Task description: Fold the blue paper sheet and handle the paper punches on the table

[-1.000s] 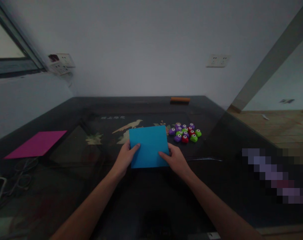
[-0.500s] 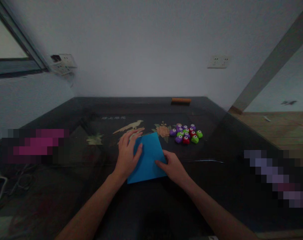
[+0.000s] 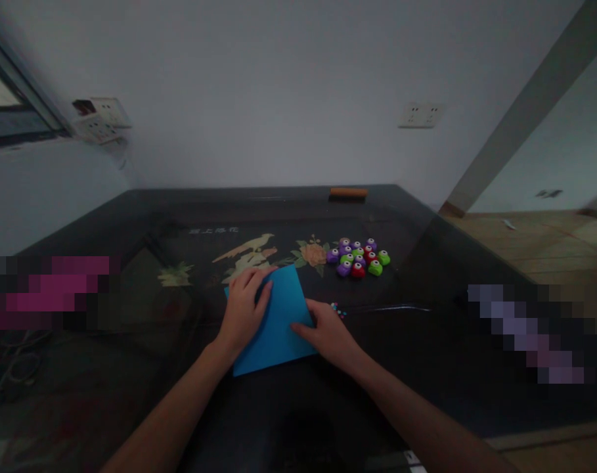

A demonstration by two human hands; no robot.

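A flat blue sheet (image 3: 277,328), like paper or thin card, is between my hands just over the dark table. My left hand (image 3: 246,299) grips its left side, thumb on the upper face and fingers around the far left edge. On the right edge my right hand (image 3: 322,325) holds it, thumb on top and the other fingers partly hidden beneath. Small coloured bits (image 3: 338,310), like beads, lie just beyond the right hand. Farther back sits a cluster of purple, green and red eye-like pieces (image 3: 358,257).
The glossy dark table (image 3: 401,368) bears a bird-and-flower picture (image 3: 314,253). An orange-brown stick (image 3: 348,192) lies near the wall. Cables (image 3: 22,364) and a blurred-out pink item (image 3: 56,284) are at left. Another blurred-out pale item (image 3: 519,332) lies at right.
The view has shifted slightly. The blue sheet and both hands are a little lower and farther left in view. Small coloured bits now show beyond my right hand.
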